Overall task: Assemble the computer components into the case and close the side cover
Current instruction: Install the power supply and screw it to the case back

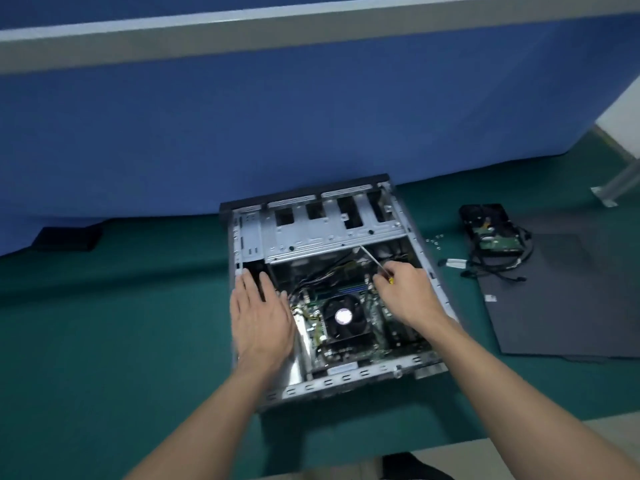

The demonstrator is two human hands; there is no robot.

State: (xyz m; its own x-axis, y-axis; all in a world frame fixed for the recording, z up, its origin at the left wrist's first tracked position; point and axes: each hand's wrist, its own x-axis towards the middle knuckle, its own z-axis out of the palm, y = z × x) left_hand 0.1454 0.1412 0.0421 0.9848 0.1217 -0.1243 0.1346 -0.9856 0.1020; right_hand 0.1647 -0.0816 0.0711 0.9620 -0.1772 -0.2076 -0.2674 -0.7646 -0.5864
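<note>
green cloth is covering the tabletop, and the computer case is lying on its side in the middle of it, open side up, with its far end close to the back edge. a green board is sitting in the near half of the case, and a round black fan is sitting on the board. the left hand is lying flat on the left side of the case, with its fingers straight and a little apart, holding nothing. the right hand is reaching into the right side of the case and its fingers are curling tight around a screwdriver. the thin metal end of the screwdriver is pointing toward the far half of the case. the two hands are apart, with the fan between them. the side cover, a flat dark sheet, is lying on the tabletop to the right of the case, not touching it. a hard drive is lying beyond the cover, nearer the back edge, with black cables trailing from it. a few small screws are lying between the case and the hard drive.
</note>
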